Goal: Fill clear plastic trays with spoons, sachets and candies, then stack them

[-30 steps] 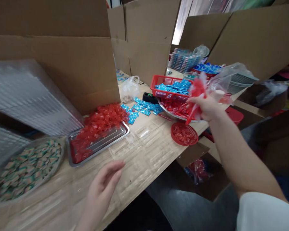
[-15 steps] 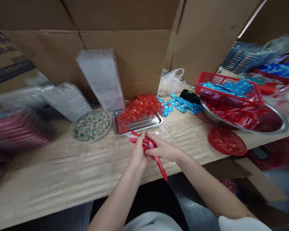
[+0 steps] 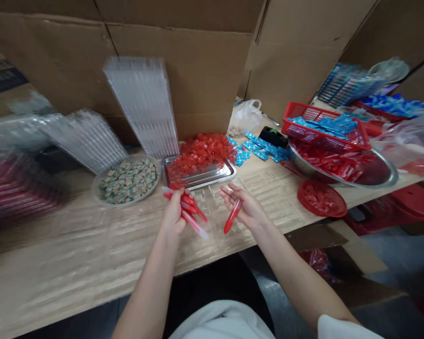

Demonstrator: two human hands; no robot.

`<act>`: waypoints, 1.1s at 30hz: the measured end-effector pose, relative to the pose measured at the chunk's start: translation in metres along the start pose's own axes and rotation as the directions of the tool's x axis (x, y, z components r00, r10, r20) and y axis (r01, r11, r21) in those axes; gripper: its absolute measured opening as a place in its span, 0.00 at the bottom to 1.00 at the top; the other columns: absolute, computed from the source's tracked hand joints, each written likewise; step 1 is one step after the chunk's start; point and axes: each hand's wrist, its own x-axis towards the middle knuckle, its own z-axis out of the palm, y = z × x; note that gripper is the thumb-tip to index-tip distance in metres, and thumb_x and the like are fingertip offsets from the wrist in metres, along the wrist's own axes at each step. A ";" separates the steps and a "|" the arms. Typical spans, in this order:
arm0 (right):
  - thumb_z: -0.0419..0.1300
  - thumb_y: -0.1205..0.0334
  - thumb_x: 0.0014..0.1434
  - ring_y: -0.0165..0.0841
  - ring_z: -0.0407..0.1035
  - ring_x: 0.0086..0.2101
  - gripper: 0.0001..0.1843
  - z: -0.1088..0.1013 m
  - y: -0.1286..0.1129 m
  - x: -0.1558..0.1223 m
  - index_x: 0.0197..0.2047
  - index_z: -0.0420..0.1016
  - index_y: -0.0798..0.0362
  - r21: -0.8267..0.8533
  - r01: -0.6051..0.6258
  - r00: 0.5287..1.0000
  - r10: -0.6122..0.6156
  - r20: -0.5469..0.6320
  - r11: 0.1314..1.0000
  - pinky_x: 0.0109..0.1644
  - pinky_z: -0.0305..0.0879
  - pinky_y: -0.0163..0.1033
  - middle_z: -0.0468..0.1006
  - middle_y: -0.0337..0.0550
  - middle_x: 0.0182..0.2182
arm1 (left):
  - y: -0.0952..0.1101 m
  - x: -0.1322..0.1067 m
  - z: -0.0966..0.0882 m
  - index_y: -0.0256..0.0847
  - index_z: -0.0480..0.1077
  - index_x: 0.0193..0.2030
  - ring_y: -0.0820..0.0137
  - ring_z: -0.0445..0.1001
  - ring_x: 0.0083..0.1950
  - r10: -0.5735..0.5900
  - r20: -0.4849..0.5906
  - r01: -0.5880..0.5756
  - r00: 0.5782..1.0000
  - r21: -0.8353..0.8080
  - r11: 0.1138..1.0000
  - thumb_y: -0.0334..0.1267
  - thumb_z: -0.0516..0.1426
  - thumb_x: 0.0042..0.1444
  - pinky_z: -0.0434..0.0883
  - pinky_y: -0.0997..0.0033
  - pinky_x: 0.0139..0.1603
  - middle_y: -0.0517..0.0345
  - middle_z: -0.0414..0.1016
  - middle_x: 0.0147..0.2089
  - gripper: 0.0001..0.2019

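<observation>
Just a workbench [image 3: 74, 245] against cardboard walls [image 3: 198, 80], left fingers [image 3: 179, 192] clenched on red tubes [image 3: 192, 217], right fingers [image 3: 229, 192] spread.

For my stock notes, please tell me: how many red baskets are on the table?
3: a rectangular mesh basket holding blue packets, a round basket with red sweets, and a third basket farther back on the right. Others may be hidden.

Glossy red plastic packets [image 3: 232, 216]; shiny steel tray [image 3: 212, 175]; smooth wood tabletop [image 3: 92, 245].
</observation>
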 end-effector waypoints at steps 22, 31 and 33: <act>0.48 0.67 0.61 0.51 0.50 0.60 0.20 -0.141 -0.099 0.025 0.54 0.69 0.46 -0.783 0.123 0.913 -0.238 0.330 -0.610 0.58 0.40 0.68 0.65 0.53 0.57 | -0.048 -0.040 0.029 0.33 0.69 0.33 0.72 0.77 0.28 -0.421 0.067 0.396 0.905 0.233 0.888 0.29 0.59 0.51 0.76 0.75 0.30 0.54 0.75 0.28 0.03; 0.48 0.68 0.58 0.40 0.67 0.47 0.18 -0.115 -0.067 -0.011 0.49 0.70 0.54 -0.959 0.284 0.814 -0.522 0.255 -0.026 0.49 0.65 0.48 0.73 0.52 0.45 | -0.050 -0.035 0.039 0.32 0.72 0.37 0.67 0.78 0.38 -0.434 0.113 0.416 0.894 0.152 0.896 0.26 0.57 0.52 0.77 0.70 0.41 0.48 0.78 0.38 0.06; 0.49 0.59 0.60 0.34 0.71 0.33 0.14 -0.090 -0.043 -0.031 0.46 0.69 0.52 -0.889 0.305 0.931 -0.302 0.204 0.341 0.33 0.69 0.39 0.75 0.45 0.35 | -0.055 -0.033 0.043 0.33 0.73 0.36 0.68 0.78 0.39 -0.384 0.144 0.369 0.912 0.121 0.921 0.25 0.57 0.52 0.76 0.71 0.41 0.50 0.78 0.37 0.05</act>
